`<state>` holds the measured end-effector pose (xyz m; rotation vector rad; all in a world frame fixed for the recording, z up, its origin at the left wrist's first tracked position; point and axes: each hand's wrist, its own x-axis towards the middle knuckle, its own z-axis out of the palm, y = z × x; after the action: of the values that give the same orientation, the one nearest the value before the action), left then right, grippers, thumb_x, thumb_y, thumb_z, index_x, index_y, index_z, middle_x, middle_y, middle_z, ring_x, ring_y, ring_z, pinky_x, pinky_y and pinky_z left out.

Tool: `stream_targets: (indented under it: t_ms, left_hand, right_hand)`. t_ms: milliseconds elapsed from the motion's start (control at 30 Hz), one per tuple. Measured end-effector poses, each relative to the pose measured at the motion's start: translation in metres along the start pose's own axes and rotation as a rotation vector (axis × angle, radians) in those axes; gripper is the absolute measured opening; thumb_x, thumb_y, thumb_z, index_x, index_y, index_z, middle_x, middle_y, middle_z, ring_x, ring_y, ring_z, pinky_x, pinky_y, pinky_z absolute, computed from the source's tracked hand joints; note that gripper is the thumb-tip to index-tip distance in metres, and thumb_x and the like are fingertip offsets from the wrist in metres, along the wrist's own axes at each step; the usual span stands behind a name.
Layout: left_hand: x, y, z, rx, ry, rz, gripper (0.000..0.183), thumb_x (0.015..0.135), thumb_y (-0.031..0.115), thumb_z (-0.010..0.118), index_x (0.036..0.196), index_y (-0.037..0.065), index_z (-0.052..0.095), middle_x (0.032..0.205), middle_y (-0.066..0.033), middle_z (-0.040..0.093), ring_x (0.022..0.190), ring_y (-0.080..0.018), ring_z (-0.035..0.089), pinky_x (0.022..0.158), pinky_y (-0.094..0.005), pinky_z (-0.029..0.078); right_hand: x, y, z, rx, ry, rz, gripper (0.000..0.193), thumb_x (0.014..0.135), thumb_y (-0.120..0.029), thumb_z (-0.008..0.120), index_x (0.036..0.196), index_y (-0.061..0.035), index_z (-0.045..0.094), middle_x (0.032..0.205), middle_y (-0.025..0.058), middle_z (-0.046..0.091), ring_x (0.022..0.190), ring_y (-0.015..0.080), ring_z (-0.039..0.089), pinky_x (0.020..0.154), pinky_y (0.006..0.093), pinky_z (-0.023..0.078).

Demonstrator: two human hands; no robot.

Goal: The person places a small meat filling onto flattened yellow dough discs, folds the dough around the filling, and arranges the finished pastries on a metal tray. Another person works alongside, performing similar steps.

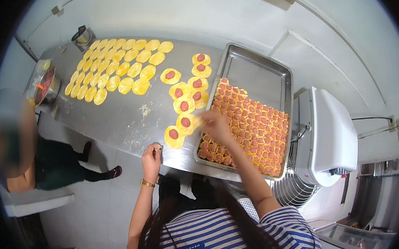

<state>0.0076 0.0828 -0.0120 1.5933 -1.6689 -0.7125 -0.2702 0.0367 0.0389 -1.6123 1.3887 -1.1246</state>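
Near the table's front edge my left hand (151, 157) is closed, fingertips pinched together. Something small and pale may be at the fingertips, too small to name. My right hand (215, 126) is over the left rim of the metal tray (256, 68), beside the dough rounds. Motion blurs its fingers, so I cannot tell whether it holds anything. Closest to it is a yellow dough round topped with pink meat filling (185, 122); several more filled rounds (173, 134) lie along the table. Packed rows of small open-topped dumplings (250, 130) cover much of the tray.
Plain yellow dough rounds (112, 83) lie in rows across the steel table (122, 124). A metal bowl of pink filling (46, 88) stands at the left end, near another person (60, 158). A metal container (82, 38) stands at the back. On the right is a white machine (330, 134).
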Motion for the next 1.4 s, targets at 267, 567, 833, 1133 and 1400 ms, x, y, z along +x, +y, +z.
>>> stream_targets:
  t_ms: [267, 567, 833, 1133, 1400]
  left_hand:
    - [0.012, 0.003, 0.027, 0.277, 0.13, 0.162, 0.012, 0.088, 0.019, 0.055, 0.087, 0.007, 0.055, 0.084, -0.0117, 0.057, 0.074, -0.0335, 0.057, 0.065, -0.0432, 0.044]
    - [0.012, -0.004, 0.026, 0.322, 0.083, 0.138, 0.013, 0.087, 0.02, 0.056, 0.087, 0.007, 0.054, 0.084, -0.0131, 0.054, 0.076, -0.035, 0.055, 0.067, -0.0437, 0.043]
    - [0.011, -0.004, 0.026, 0.325, 0.112, 0.188, 0.013, 0.083, 0.019, 0.058, 0.088, 0.008, 0.053, 0.083, -0.0127, 0.052, 0.074, -0.0349, 0.054, 0.065, -0.0442, 0.042]
    - [0.012, 0.0, 0.022, 0.268, 0.075, 0.141, 0.014, 0.081, 0.019, 0.06, 0.088, 0.008, 0.053, 0.078, -0.0108, 0.05, 0.07, -0.0324, 0.053, 0.063, -0.0428, 0.041]
    - [0.012, -0.003, 0.023, 0.296, 0.09, 0.146, 0.015, 0.081, 0.02, 0.059, 0.088, 0.008, 0.054, 0.078, -0.0105, 0.051, 0.071, -0.0324, 0.053, 0.065, -0.0425, 0.042]
  right_hand:
    - [0.078, 0.079, -0.185, -0.685, 0.385, 0.348, 0.029, 0.068, -0.012, 0.069, 0.097, -0.0115, 0.071, 0.082, 0.012, 0.068, 0.076, 0.0282, 0.066, 0.073, 0.0373, 0.052]
    - [0.097, 0.117, -0.186, -0.632, 0.252, 0.538, 0.022, 0.065, -0.015, 0.065, 0.086, -0.0112, 0.071, 0.083, 0.0157, 0.068, 0.082, 0.0319, 0.066, 0.074, 0.0375, 0.052]
    - [0.094, 0.122, -0.182, -0.679, 0.247, 0.59, 0.028, 0.06, -0.012, 0.07, 0.088, -0.0109, 0.072, 0.088, 0.0157, 0.069, 0.087, 0.0323, 0.066, 0.077, 0.0368, 0.052]
    - [0.097, 0.117, -0.191, -0.748, -0.006, 0.462, 0.03, 0.062, -0.011, 0.07, 0.092, -0.0091, 0.072, 0.082, 0.012, 0.07, 0.078, 0.0247, 0.067, 0.073, 0.0328, 0.051]
    - [0.1, 0.112, -0.196, -0.688, -0.13, 0.486, 0.024, 0.067, -0.01, 0.066, 0.089, -0.009, 0.073, 0.089, 0.0104, 0.071, 0.087, 0.0233, 0.066, 0.081, 0.0317, 0.049]
